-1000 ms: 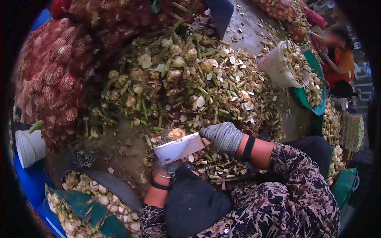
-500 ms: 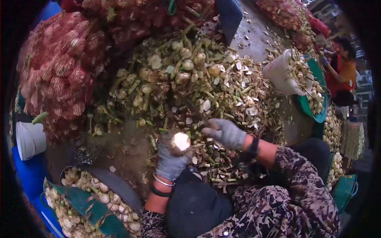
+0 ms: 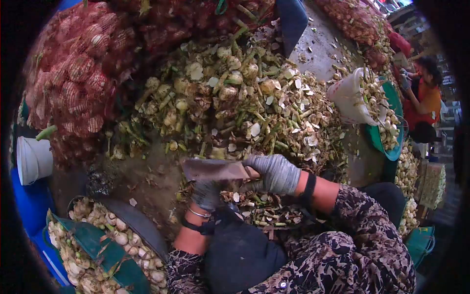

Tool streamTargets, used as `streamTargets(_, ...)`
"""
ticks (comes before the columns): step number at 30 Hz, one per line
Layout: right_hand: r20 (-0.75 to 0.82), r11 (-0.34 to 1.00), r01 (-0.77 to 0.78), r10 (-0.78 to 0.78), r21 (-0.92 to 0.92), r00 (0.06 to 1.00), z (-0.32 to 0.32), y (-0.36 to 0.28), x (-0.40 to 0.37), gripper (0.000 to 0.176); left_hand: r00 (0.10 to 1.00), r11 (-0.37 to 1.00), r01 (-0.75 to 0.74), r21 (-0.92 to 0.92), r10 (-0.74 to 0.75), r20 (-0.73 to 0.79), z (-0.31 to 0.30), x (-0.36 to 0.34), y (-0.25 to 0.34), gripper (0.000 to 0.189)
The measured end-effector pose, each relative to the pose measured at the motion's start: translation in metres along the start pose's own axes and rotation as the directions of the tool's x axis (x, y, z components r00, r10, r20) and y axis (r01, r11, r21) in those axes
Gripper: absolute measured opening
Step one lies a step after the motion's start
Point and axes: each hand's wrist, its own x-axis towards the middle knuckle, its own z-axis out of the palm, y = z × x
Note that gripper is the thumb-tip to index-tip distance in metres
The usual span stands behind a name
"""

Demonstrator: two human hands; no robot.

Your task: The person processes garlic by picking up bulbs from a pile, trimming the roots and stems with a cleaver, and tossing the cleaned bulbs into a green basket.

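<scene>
My right hand (image 3: 278,174), in a grey glove, is wrapped round the handle of a broad-bladed knife (image 3: 215,169). The blade points left and lies across the view just above my left hand (image 3: 206,194). My left hand, also gloved, is partly covered by the blade, and its fingers and anything in them are hidden. Beyond the blade spreads a big heap of bulbs with stalks (image 3: 230,93), mixed with cut pieces and peelings.
Red mesh sacks of bulbs (image 3: 73,73) stand at the upper left. A white bucket (image 3: 35,159) is at the left, a green-lined basket (image 3: 105,250) at the lower left. A tipped white bucket (image 3: 350,98) rests near a green tub (image 3: 391,93). A person (image 3: 426,95) sits at the right.
The knife has swung to lie flat above my left hand, and my right hand has moved slightly down and left. The pale cut bulb at my left hand is now out of sight.
</scene>
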Motion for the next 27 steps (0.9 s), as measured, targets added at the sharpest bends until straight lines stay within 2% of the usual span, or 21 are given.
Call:
streamTargets(1,0.005,1.000,0.001,-0.001,0.001,1.000,-0.006,-0.004,-0.002,0.050,1.000,1.000,0.003,-0.002,-0.003,-0.003,0.000,-0.003,-0.004,0.044)
streamTargets(3,0.038,0.980,0.072,-0.066,-0.185,0.997,-0.018,-0.010,-0.008,0.043,0.959,0.895,-0.276,0.351,0.281,0.037,0.002,-0.010,-0.022,0.045)
streamTargets(4,0.092,0.977,0.038,-0.019,-0.208,0.996,-0.026,-0.015,-0.010,0.036,0.894,0.628,-0.342,0.699,0.446,0.037,0.010,-0.007,-0.050,0.042)
streamTargets(5,0.104,0.977,0.044,-0.023,-0.209,0.994,-0.028,-0.008,-0.009,0.036,0.897,0.634,-0.332,0.698,0.442,0.025,0.011,-0.010,-0.028,0.042)
streamTargets(7,0.200,0.980,-0.160,0.180,-0.116,0.963,-0.025,0.025,-0.011,0.034,0.977,0.946,-0.165,0.279,0.195,-0.082,0.011,-0.026,0.062,0.039)
streamTargets(9,0.105,0.937,-0.347,0.342,0.031,0.934,-0.002,0.100,-0.023,0.029,0.976,0.982,-0.079,0.170,0.110,-0.186,0.009,-0.059,0.090,0.035)
streamTargets(11,-0.096,0.894,-0.281,0.264,-0.350,0.960,-0.006,0.090,-0.048,0.025,0.960,0.958,-0.036,-0.284,-0.046,-0.277,-0.008,-0.086,0.099,0.026)
streamTargets(12,-0.064,0.917,-0.287,0.280,-0.277,0.958,-0.006,0.090,-0.055,0.025,0.942,0.956,-0.020,-0.293,-0.080,-0.325,-0.023,-0.102,0.096,0.026)
streamTargets(14,-0.019,0.936,-0.280,0.282,-0.213,0.959,-0.002,0.094,-0.069,0.025,0.839,0.989,0.035,-0.141,-0.105,-0.534,-0.057,-0.130,0.089,0.030)
streamTargets(16,-0.082,0.961,-0.275,0.276,0.027,0.958,0.003,0.101,-0.080,0.025,0.797,0.989,0.106,-0.099,-0.144,-0.586,-0.066,-0.147,0.067,0.031)
streamTargets(17,-0.080,0.965,-0.261,0.262,0.021,0.962,0.003,0.103,-0.083,0.025,0.769,0.981,0.182,-0.060,-0.180,-0.613,-0.069,-0.148,0.048,0.032)
streamTargets(18,-0.078,0.954,-0.298,0.300,0.036,0.951,0.005,0.104,-0.087,0.029,0.793,0.960,0.219,-0.173,-0.278,-0.542,-0.070,-0.151,0.016,0.035)
streamTargets(19,-0.076,0.941,-0.334,0.337,0.052,0.938,0.006,0.107,-0.090,0.033,0.774,0.911,0.390,0.131,-0.248,-0.582,-0.059,-0.151,0.007,0.036)
streamTargets(20,-0.057,0.947,-0.321,0.321,-0.001,0.945,0.008,0.115,-0.093,0.028,0.762,0.742,0.530,0.410,-0.205,-0.614,-0.042,-0.149,-0.001,0.036)
streamTargets(21,-0.062,0.953,-0.304,0.303,0.002,0.951,0.005,0.108,-0.098,0.028,0.792,0.699,0.449,0.557,-0.022,-0.611,-0.022,-0.150,-0.029,0.035)
streamTargets(22,-0.072,0.955,-0.245,0.235,-0.170,0.969,0.001,0.095,-0.101,0.026,0.893,0.798,0.352,0.489,-0.131,-0.430,-0.022,-0.135,-0.112,0.039)
streamTargets(23,-0.078,0.927,-0.170,0.153,-0.334,0.985,0.002,0.085,-0.100,0.024,0.877,0.497,0.479,0.723,-0.228,-0.424,-0.006,-0.132,-0.138,0.040)
streamTargets(24,-0.132,0.983,-0.152,0.138,-0.106,0.982,0.012,0.100,-0.105,0.023,0.867,0.584,0.484,0.652,-0.223,-0.445,0.010,-0.135,-0.133,0.037)
streamTargets(25,-0.177,0.987,-0.100,0.122,0.130,0.977,0.021,0.118,-0.108,0.021,0.825,0.539,0.542,0.644,-0.199,-0.528,0.019,-0.131,-0.139,0.043)
streamTargets(26,-0.128,0.991,-0.131,0.133,0.019,0.983,0.017,0.111,-0.107,0.024,0.766,0.577,0.629,0.521,-0.344,-0.543,0.016,-0.129,-0.103,0.060)
streamTargets(27,-0.083,0.982,-0.158,0.150,-0.098,0.985,0.010,0.103,-0.109,0.027,0.781,0.514,0.597,0.617,-0.196,-0.593,0.020,-0.130,-0.120,0.075)
